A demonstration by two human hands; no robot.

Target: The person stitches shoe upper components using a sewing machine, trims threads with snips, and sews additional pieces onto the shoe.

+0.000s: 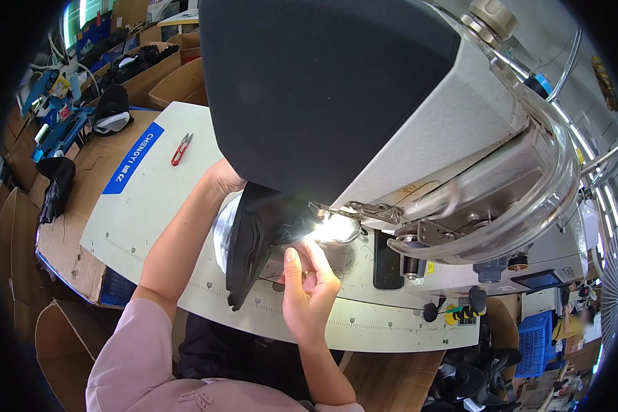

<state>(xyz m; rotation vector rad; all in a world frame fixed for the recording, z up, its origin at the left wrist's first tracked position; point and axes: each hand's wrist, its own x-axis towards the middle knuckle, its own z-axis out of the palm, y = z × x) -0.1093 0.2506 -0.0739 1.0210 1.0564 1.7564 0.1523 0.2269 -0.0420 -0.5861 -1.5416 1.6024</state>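
A black moulded piece with ribbed grooves and a pale lining [246,250], perhaps a shoe upper, stands tilted under the head of a sewing machine [329,89]. Its inner edge reaches the brightly lit needle area [333,228], where glare hides detail. My left hand [229,177] reaches behind the piece at its far side; the machine head and the piece cover its fingers. Close to the light, my right hand [310,285] has its thumb raised and its index finger stretched toward the needle area, with a gap between them. The other fingers are curled.
Red thread snips [181,150] lie on the white table [151,213], left of the machine. A black phone-like slab [388,259] rests right of the needle area. Cardboard boxes [69,350] stand at left, and a blue crate [534,345] at right.
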